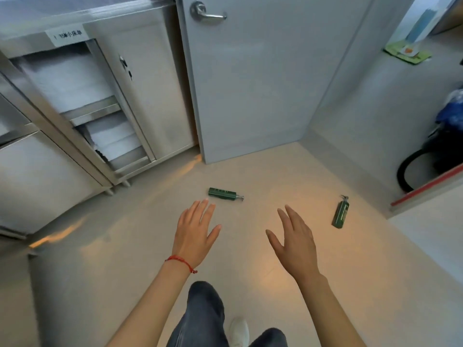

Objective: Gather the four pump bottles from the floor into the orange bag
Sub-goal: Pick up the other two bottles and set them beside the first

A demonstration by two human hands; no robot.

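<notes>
Hands empty: left hand and right hand spread flat above floor; green pump bottles at 12 and 2 o'clock

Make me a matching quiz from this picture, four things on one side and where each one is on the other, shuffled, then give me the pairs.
Things:
1. Bottle lying sideways
2. Bottle by the right wall
3. Red string bracelet
4. Door handle

Places:
A. On the left wrist
B. On the floor just beyond the left hand
C. High on the grey door
D. On the floor to the right of the right hand

Pairs: 1-B, 2-D, 3-A, 4-C
</notes>
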